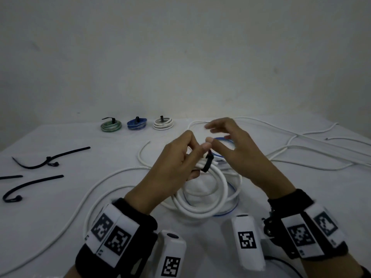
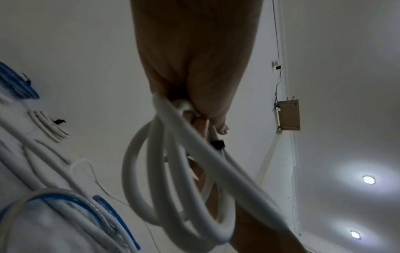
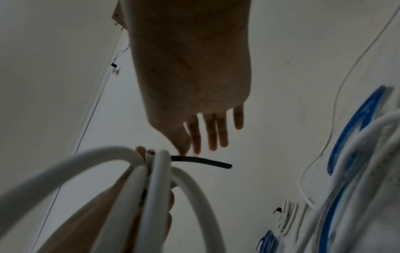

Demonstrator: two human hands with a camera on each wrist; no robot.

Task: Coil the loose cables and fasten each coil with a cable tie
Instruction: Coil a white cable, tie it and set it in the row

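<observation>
My left hand grips a coil of thick white cable at its top and holds it above the table. A black cable tie is looped round the gripped strands. In the right wrist view the tie sticks out sideways from the coil. My right hand meets it there: thumb and forefinger tips pinch the strap and the other fingers are spread. The left wrist view shows the coil hanging below my fingers, with the tie's head beside them.
Three tied coils stand at the back: green, blue and white. Spare black ties lie at the left. Loose white cables and a blue cable sprawl under and right of my hands.
</observation>
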